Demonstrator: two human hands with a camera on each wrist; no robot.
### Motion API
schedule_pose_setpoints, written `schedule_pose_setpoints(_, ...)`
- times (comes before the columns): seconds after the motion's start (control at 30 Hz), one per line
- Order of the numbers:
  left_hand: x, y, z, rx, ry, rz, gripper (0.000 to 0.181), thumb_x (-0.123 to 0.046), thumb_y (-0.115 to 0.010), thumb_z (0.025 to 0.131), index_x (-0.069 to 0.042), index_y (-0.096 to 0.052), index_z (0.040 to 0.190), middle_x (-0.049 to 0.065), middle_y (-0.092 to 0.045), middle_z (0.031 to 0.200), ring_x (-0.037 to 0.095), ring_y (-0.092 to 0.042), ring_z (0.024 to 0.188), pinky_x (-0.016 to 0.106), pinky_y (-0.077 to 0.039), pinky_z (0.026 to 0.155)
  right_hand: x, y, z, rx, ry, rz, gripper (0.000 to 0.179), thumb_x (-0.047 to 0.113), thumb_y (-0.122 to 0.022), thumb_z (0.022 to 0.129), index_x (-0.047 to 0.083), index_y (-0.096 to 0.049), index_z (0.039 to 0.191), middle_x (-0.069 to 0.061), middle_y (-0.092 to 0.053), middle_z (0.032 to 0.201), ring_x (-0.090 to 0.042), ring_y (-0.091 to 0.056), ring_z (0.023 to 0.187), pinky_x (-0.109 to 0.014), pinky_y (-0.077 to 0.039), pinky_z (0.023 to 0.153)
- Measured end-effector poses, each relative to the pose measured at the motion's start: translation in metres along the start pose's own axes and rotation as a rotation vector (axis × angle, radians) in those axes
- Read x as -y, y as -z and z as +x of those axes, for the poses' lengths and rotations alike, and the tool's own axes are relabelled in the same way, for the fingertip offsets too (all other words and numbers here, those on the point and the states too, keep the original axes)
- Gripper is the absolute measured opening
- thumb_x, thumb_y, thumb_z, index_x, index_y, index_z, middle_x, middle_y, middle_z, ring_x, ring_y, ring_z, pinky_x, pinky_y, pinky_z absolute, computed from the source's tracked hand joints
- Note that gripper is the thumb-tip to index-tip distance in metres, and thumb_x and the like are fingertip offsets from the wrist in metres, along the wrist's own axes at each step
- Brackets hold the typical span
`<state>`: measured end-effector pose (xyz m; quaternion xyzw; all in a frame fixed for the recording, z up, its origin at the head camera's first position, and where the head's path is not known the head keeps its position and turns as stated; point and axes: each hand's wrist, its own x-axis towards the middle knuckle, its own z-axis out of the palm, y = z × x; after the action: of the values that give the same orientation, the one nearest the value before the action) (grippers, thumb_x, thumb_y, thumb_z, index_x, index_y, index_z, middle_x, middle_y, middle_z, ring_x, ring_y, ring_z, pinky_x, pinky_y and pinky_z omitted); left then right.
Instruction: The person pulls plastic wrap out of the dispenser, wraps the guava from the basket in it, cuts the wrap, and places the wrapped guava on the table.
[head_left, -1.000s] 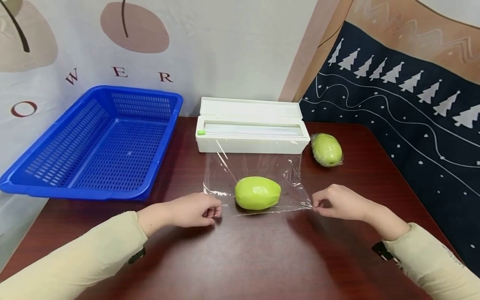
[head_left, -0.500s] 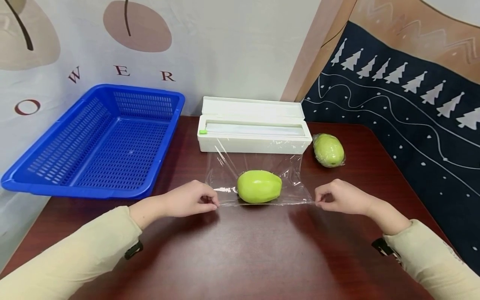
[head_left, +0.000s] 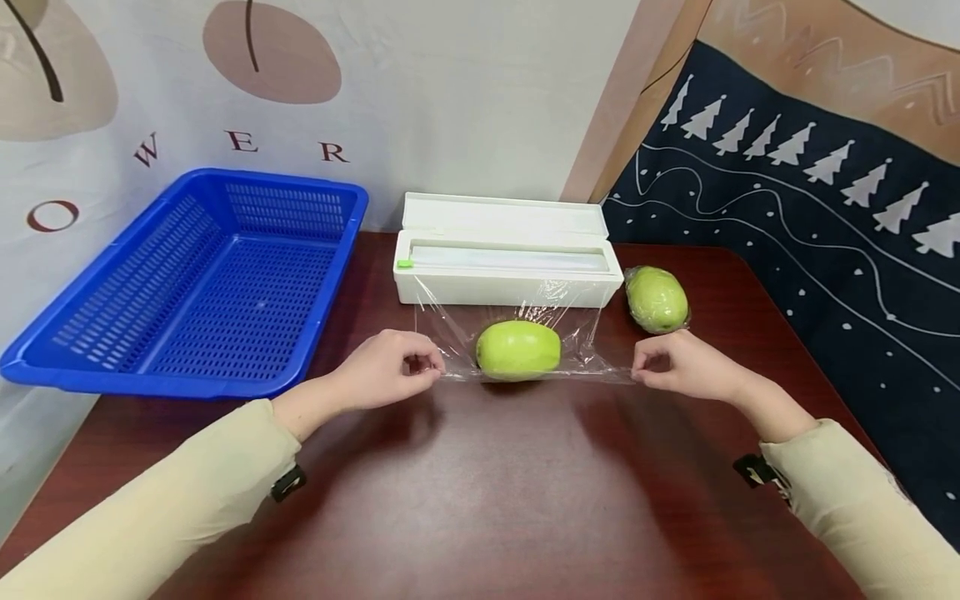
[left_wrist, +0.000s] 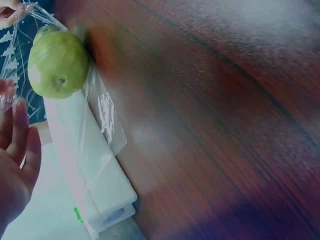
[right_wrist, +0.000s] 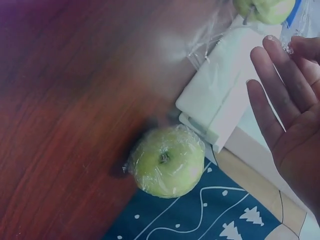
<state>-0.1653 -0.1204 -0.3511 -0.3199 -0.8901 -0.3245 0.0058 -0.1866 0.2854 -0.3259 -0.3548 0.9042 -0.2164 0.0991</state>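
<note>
My left hand point(head_left: 386, 369) and right hand point(head_left: 690, 364) pinch the two front corners of a sheet of clear plastic wrap point(head_left: 457, 342). Between them, the edge stretches across the near side of a smooth green apple point(head_left: 517, 343). That apple lies on its side on the film. Behind it, the film runs back to a white cling film dispenser point(head_left: 506, 287) with its lid raised. In the right wrist view, thumb and forefinger press together on the film at the right hand point(right_wrist: 295, 90), while the other fingers are extended.
A second green apple point(head_left: 657, 298), wrapped in film, rests right of the dispenser. A blue plastic basket point(head_left: 315, 333) stands at the left. Hanging printed cloth point(head_left: 480, 108) backs the dark red wooden table point(head_left: 517, 500).
Both hands have moved away from me, toward the dispenser, carrying the film edge. The apple has shifted the same way, closer to the dispenser. The wrapped apple stays in place.
</note>
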Motion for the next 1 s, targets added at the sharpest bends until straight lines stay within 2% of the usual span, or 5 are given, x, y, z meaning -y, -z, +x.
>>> schedule_pose_setpoints(0.17, 0.001, -0.002, 0.009, -0.092, 0.076, 0.001, 0.009, -0.019, -0.067, 0.080, -0.021, -0.065, 0.071, -0.010, -0.057, 0.064, 0.003, -0.049, 0.061, 0.019, -0.041, 0.057, -0.003, 0.002, 0.006, -0.045, -0.033, 0.003, 0.014, 0.002, -0.069, 0.078, 0.014, -0.064, 0.075, 0.015, -0.056, 0.069, 0.002, -0.046, 0.066, -0.022, -0.044, 0.062)
schedule_pose_setpoints(0.47, 0.007, -0.003, 0.027, -0.219, 0.143, -0.012, 0.010, -0.017, -0.064, 0.082, -0.016, -0.067, 0.073, -0.005, -0.055, 0.061, 0.009, -0.047, 0.060, 0.022, -0.038, 0.055, -0.013, 0.003, 0.024, -0.103, -0.162, 0.149, 0.005, 0.003, -0.062, 0.087, 0.005, -0.060, 0.084, -0.006, -0.067, 0.078, -0.006, -0.059, 0.072, -0.021, -0.051, 0.068)
schedule_pose_setpoints(0.63, 0.013, -0.003, 0.039, -0.260, 0.224, -0.046, 0.012, -0.019, -0.063, 0.083, -0.012, -0.067, 0.075, -0.001, -0.058, 0.063, 0.012, -0.050, 0.061, 0.024, -0.039, 0.058, -0.026, -0.008, 0.039, -0.173, -0.205, 0.204, 0.004, 0.002, -0.057, 0.091, 0.000, -0.056, 0.087, -0.011, -0.064, 0.078, -0.016, -0.061, 0.073, -0.022, -0.052, 0.068)
schedule_pose_setpoints(0.83, 0.027, -0.008, 0.051, -0.282, 0.355, -0.054, 0.015, -0.024, -0.060, 0.085, -0.013, -0.067, 0.078, 0.002, -0.062, 0.068, 0.016, -0.053, 0.065, 0.026, -0.040, 0.061, -0.040, -0.025, 0.055, -0.267, -0.226, 0.159, 0.005, 0.004, -0.055, 0.092, 0.000, -0.056, 0.089, -0.012, -0.064, 0.077, -0.017, -0.059, 0.072, -0.017, -0.048, 0.065)
schedule_pose_setpoints(1.0, 0.034, -0.009, 0.060, -0.286, 0.430, -0.041, 0.017, -0.027, -0.058, 0.085, -0.013, -0.067, 0.080, 0.003, -0.063, 0.072, 0.018, -0.055, 0.068, 0.027, -0.040, 0.060, -0.044, -0.031, 0.063, -0.312, -0.257, 0.104, 0.004, 0.003, -0.055, 0.092, -0.001, -0.057, 0.091, -0.015, -0.064, 0.080, -0.024, -0.058, 0.077, -0.029, -0.047, 0.070)
